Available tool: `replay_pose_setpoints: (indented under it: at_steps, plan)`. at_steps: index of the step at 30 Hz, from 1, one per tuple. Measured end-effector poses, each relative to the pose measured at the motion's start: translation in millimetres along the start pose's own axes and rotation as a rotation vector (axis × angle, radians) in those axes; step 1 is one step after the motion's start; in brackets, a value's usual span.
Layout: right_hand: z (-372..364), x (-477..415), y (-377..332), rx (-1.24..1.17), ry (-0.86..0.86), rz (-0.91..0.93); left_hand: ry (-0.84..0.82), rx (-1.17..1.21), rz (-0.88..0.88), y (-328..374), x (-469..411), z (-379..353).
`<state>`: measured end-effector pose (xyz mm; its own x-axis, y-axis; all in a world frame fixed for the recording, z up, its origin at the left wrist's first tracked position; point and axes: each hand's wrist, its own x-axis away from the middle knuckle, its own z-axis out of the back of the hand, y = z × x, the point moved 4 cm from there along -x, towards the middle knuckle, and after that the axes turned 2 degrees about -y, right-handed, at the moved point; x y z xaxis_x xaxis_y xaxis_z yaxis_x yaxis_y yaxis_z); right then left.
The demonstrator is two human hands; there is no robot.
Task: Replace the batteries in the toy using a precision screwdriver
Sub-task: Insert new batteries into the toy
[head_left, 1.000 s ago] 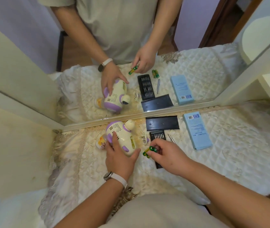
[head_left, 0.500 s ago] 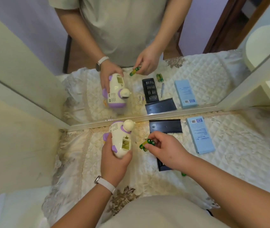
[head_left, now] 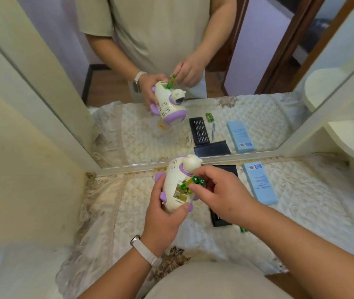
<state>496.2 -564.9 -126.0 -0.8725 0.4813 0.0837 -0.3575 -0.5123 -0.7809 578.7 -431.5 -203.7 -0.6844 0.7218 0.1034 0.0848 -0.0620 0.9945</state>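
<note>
- The left hand (head_left: pixel 161 216), with a white watch band (head_left: pixel 144 250) at its wrist, has its fingers clenched around the cream and purple plastic bear-shaped toy (head_left: pixel 177 175) and holds it lifted off the tabletop (head_left: pixel 301 212), which is covered by a quilted cream cloth.
- The toy's open rectangular battery compartment (head_left: pixel 179 194) faces up, between the left thumb and the right fingertips.
- The right hand (head_left: pixel 221 195) pinches the green and yellow cylindrical batteries (head_left: pixel 194 182) between thumb and fingers. The lower end of one battery sits at the edge of the compartment; whether it is seated I cannot tell.
- Under the right palm lies a black rectangular bit case (head_left: pixel 220 219), mostly hidden.
- Just beyond the right fingers a flat black lid (head_left: pixel 225 169) lies against the foot of the wall mirror (head_left: pixel 258 72).
- To the outside of the right hand, apart from it, lies a light blue cardboard box (head_left: pixel 260 184).
- A loose green battery (head_left: pixel 243 229) peeks out beside the right forearm.
- A slim grey screwdriver (head_left: pixel 213 131) shows only as a reflection in the mirror, beside the reflected bit case.
</note>
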Motion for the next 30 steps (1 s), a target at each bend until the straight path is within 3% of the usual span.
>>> replay_pose_setpoints:
  at_steps: [13, 24, 30]
  plan:
    - [-4, 6, -41, 0.337, -0.038, 0.055, -0.056, 0.156, -0.051, 2, 5, 10]
    - [-22, 5, -52, 0.548, 0.042, 0.348, -0.040, 0.222, -0.023, 1, 6, 18]
    - [-22, 3, -46, 0.592, 0.070, 0.388, -0.056, 0.231, -0.019, 3, 5, 16]
